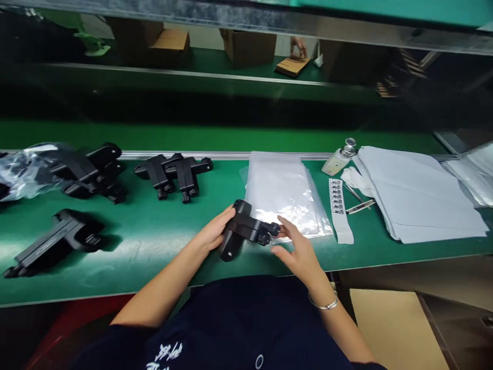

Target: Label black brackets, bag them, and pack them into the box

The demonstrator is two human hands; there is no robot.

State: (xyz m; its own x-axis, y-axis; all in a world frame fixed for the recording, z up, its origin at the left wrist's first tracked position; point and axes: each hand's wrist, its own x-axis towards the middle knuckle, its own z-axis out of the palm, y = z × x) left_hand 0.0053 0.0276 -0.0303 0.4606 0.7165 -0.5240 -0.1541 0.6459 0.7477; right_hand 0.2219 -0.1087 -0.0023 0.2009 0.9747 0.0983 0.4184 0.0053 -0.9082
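I hold a black plastic T-shaped bracket (242, 230) over the green bench (162, 231), near its front edge. My left hand (213, 231) is wrapped round the bracket's left side. My right hand (298, 252) pinches the knob end on the right with finger and thumb, the other fingers spread. Just behind the bracket lies a stack of clear plastic bags (283, 192).
More black brackets lie to the left: a pair (173, 174), a cluster (92, 172) beside crumpled plastic (23, 172), and one alone (57, 241). To the right are a label strip (339, 208), a small bottle (339, 156), tweezers (360, 205) and white sheets (416, 192). Another person's hand (298, 47) rests on a box across the line.
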